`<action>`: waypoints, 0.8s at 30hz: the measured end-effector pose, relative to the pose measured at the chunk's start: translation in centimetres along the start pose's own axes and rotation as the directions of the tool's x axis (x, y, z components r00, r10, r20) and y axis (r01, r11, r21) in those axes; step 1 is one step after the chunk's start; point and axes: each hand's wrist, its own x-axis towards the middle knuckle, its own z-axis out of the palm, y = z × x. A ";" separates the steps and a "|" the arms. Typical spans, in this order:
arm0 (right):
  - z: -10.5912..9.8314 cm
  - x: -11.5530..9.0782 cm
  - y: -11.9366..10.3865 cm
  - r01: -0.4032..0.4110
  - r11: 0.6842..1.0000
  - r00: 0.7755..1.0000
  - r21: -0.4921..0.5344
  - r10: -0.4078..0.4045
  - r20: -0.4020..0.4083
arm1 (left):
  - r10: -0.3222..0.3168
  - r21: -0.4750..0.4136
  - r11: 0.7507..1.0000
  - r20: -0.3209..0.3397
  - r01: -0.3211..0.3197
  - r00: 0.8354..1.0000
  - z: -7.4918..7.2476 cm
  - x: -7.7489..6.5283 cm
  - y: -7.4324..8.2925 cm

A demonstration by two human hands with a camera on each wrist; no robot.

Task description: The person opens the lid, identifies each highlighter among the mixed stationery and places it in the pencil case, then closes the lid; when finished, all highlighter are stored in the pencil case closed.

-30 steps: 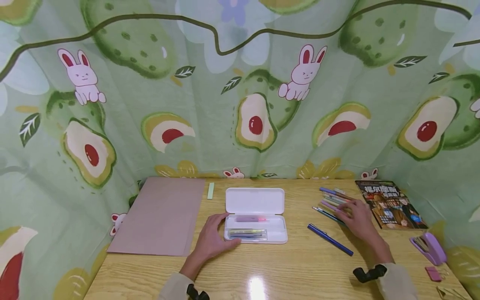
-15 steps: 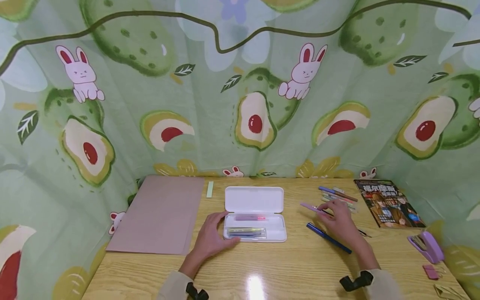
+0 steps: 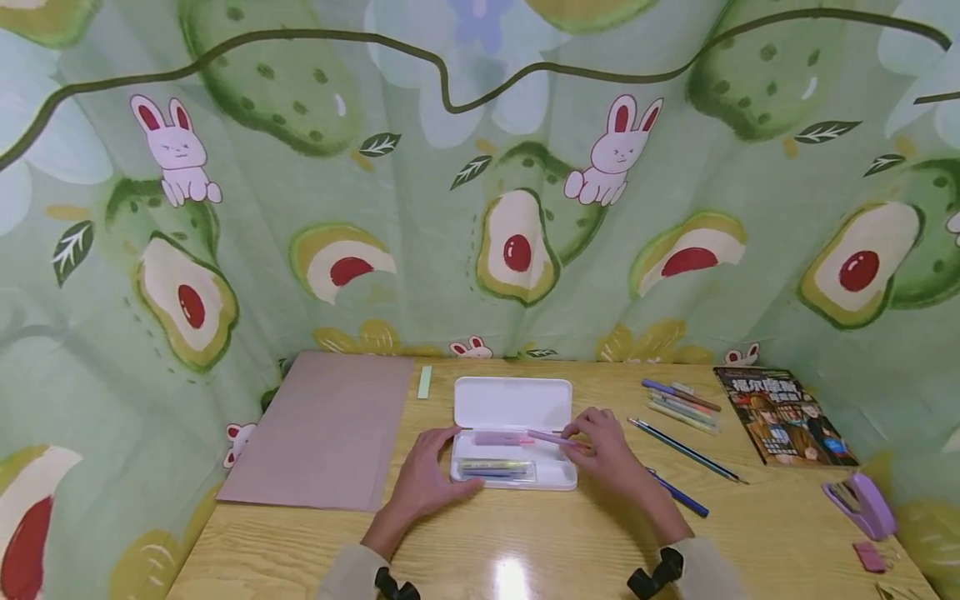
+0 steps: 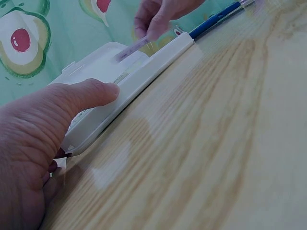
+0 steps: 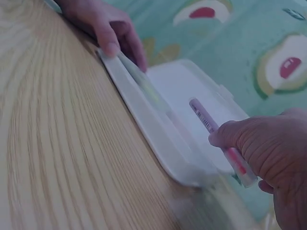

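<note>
A white pencil case (image 3: pixel 557 475) lies with its lid (image 3: pixel 513 403) raised at the back. My left hand (image 3: pixel 426 485) grips its left end, thumb over the front rim in the left wrist view. Inside are a purple pen (image 3: pixel 495 438) with a pink end and a clear packet (image 3: pixel 497 470) of slim sticks. My right hand (image 3: pixel 607 454) pinches another purple pen (image 5: pixel 204 115) between thumb and fingers, tilted over the right part of the case. A barcode and a pink section show on that pen in the right wrist view.
Right of the case lie a dark pencil (image 3: pixel 686 450), a blue pen (image 3: pixel 681 495) and a bunch of coloured pens (image 3: pixel 682 407). Farther right are a book (image 3: pixel 783 417), a purple stapler (image 3: pixel 862 507) and a pink clip (image 3: pixel 870 557). A mauve folder (image 3: pixel 322 433) and a green strip (image 3: pixel 425 382) lie left.
My right hand has picked the purple pen out from among the pens and carried it left to the case. The pencil has shifted on the table. My left hand stays at the case.
</note>
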 end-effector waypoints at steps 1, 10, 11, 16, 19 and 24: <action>0.4 0.2 -0.4 0.004 1.000 1.000 0.005 -0.004 0.018 | -0.003 -0.001 1.000 0.004 0.003 1.000 0.1 -0.1 0.0; 3.5 2.5 -2.6 0.080 0.997 0.987 -0.024 -0.076 0.145 | -0.003 0.011 1.000 0.013 0.003 1.000 0.4 -0.2 -0.2; 3.7 2.7 -2.7 0.085 0.996 0.984 -0.025 -0.080 0.159 | -0.003 0.012 1.000 0.012 0.003 1.000 0.4 -0.2 -0.2; 4.3 3.7 -3.0 0.114 0.992 0.978 -0.045 -0.104 0.181 | 0.001 0.015 1.000 0.011 -0.001 1.000 0.3 -0.1 -0.2; 4.5 4.1 -3.0 0.113 0.992 0.977 -0.054 -0.101 0.187 | 0.000 0.015 1.000 0.012 0.000 1.000 0.2 0.0 -0.2; 4.8 4.5 -3.1 0.070 0.996 0.980 -0.056 -0.058 0.192 | -0.006 0.004 1.000 0.004 0.006 1.000 0.1 0.0 -0.1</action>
